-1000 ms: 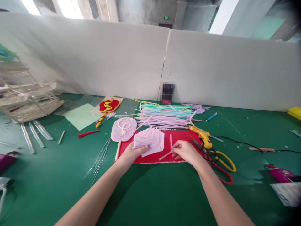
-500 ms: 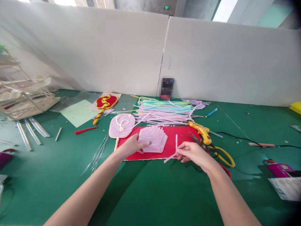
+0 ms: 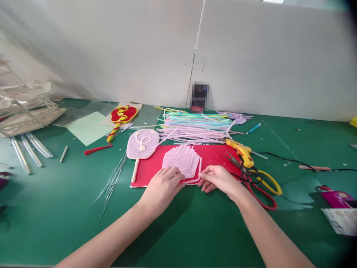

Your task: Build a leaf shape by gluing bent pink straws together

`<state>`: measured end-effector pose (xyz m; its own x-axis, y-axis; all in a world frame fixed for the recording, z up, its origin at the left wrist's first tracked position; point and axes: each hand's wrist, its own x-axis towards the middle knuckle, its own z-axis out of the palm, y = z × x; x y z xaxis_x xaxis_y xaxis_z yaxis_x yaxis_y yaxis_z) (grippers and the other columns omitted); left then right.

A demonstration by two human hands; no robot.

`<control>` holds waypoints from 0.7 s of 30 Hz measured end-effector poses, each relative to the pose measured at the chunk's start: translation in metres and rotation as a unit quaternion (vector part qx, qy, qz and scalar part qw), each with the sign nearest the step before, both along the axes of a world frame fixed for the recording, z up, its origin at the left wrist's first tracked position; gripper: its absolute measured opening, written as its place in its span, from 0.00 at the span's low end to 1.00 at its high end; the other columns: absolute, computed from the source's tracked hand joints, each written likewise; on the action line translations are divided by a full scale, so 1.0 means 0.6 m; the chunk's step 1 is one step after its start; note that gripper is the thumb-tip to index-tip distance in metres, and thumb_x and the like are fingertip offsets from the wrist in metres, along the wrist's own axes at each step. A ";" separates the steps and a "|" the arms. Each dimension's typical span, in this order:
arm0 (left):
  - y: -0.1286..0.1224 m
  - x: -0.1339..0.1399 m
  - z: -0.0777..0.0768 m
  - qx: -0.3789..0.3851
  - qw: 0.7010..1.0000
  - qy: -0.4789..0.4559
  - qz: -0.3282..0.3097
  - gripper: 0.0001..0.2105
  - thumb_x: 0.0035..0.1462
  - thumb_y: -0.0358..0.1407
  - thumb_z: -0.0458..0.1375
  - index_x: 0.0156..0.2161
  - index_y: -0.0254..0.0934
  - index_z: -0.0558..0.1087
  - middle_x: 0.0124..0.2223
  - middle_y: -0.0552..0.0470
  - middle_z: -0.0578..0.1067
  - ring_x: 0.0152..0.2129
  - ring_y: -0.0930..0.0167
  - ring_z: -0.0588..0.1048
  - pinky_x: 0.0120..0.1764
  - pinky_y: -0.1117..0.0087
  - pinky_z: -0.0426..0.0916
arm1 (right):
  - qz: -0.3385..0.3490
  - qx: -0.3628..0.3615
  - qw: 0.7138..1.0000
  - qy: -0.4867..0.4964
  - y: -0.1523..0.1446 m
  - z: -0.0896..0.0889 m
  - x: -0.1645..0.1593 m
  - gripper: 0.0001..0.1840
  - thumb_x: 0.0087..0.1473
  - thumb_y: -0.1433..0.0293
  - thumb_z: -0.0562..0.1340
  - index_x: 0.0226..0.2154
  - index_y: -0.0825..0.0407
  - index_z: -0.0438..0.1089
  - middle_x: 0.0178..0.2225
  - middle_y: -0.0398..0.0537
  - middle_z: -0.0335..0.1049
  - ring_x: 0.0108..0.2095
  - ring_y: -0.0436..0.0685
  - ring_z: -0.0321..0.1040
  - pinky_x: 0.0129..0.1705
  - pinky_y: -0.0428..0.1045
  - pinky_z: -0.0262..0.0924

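One camera sits on the person's head and looks forward and down over the green desk [image 3: 212,234]. It is rather near to the work: both arms [image 3: 111,234] enter from the lower edge, and the hands [image 3: 164,186] come below the centre. At the far side, the view reaches the white wall [image 3: 111,56].

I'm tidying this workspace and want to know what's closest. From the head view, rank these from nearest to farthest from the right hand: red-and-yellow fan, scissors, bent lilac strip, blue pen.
From the right hand:
1. bent lilac strip: at its fingers
2. scissors: just to its right
3. blue pen: beyond, right
4. red-and-yellow fan: far left
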<state>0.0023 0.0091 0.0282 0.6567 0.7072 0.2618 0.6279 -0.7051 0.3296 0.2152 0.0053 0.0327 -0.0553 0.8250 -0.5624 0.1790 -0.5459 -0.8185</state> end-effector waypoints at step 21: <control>0.051 0.012 -0.010 -0.060 0.997 0.024 -0.051 0.14 0.52 0.38 0.63 0.43 0.39 0.70 0.42 0.51 0.72 0.40 0.65 0.70 0.43 0.63 0.61 | 0.038 0.031 0.991 -0.126 0.002 -0.019 -0.026 0.09 0.57 0.73 0.54 0.26 0.52 0.58 0.13 0.38 0.68 0.12 0.47 0.65 0.12 0.39 0.46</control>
<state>0.0097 0.0396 0.0219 0.7363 0.6607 0.1463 0.5719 -0.7231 0.3874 0.1995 0.0063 0.0212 0.0171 0.8575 -0.5143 0.4215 -0.4726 -0.7739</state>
